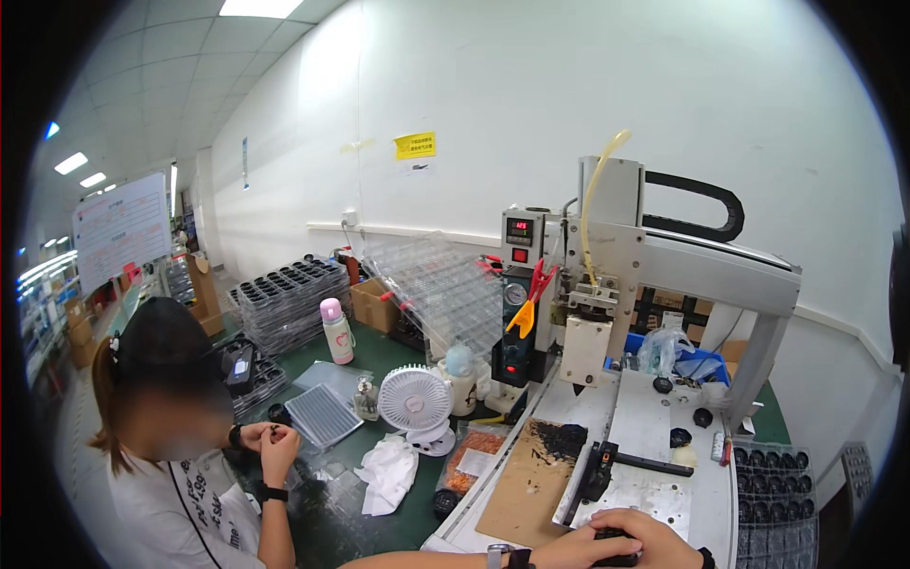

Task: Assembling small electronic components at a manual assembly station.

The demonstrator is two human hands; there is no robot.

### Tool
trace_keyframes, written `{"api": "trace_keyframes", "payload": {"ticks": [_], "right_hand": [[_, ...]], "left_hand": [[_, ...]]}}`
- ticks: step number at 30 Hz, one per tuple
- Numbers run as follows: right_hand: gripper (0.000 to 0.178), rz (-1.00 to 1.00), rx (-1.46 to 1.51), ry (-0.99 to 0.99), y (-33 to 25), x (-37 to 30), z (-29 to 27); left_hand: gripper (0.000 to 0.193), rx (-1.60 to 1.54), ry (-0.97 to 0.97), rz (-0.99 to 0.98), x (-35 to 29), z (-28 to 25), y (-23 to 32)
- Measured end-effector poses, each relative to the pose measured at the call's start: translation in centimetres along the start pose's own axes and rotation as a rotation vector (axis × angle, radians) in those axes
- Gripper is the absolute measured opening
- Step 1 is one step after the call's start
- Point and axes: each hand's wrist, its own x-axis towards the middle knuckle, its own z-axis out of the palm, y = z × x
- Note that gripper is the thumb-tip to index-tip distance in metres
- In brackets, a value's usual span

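At the front of the bench machine, my two hands come together over a small black plastic part (616, 559). My left hand (573, 550) holds it from the left, its fingers curled against it. Over the top and right side of the part, my right hand (649, 533) is closed around it. The fingers cover most of the part, so its full shape is hidden. Just beyond my hands is a black fixture (599, 469) with a bar on the machine's pale bed (649, 493). Above the bed hangs the machine's head (588, 351) with a dark pointed tip.
Brown cardboard (517, 507) with black scraps lies left of the fixture. Black round parts fill clear trays (775, 493) at right. A co-worker (190, 455) sits at left, both hands on a small dark piece. A white fan (415, 398) and a bottle (336, 332) stand between.
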Motion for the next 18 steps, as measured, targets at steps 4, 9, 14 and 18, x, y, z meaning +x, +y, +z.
{"api": "trace_keyframes", "payload": {"ticks": [4,9,14,18], "right_hand": [[0.057,0.038,0.031,0.021,0.3,-0.3,0.1],[0.058,0.101,-0.017,-0.017,-0.3,0.1,-0.1],[0.057,0.121,0.018,-0.024,0.0,0.2,-0.1],[0.058,0.125,0.024,-0.032,0.4,0.0,0.1]], "left_hand": [[0.020,0.021,0.000,0.013,0.4,0.3,0.1],[0.016,0.046,0.001,0.088,0.7,0.0,-0.4],[0.014,0.053,-0.014,0.107,1.4,-0.4,-0.4],[0.015,0.050,0.011,0.090,1.2,-0.3,-1.0]]}}
